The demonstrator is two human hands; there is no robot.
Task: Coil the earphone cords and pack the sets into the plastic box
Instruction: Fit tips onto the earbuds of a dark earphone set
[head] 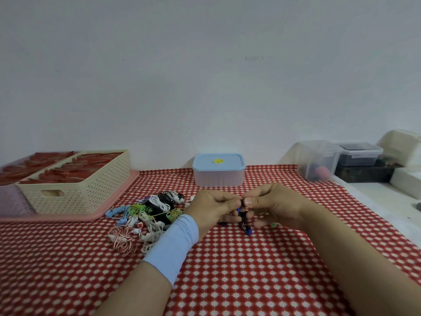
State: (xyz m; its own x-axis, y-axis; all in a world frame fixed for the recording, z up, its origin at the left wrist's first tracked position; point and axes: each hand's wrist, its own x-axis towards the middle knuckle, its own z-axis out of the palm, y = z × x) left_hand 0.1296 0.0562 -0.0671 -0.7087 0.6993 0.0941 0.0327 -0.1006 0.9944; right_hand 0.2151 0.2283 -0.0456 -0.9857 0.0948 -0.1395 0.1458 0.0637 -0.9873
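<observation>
My left hand (213,209): pinching the black-and-blue earphone set (243,218) above the checked tablecloth (227,270), a pale blue wrist sleeve (174,245) behind it.
My right hand (271,206): fingertips closed on the same set — thumbs nearly meeting.
Tangled earphone pile (148,215): just left of my hands.
Plastic box (218,170): lid on, beyond my hands near the wall.
Cream basket (77,185): far left — on a pink tray (68,217).
</observation>
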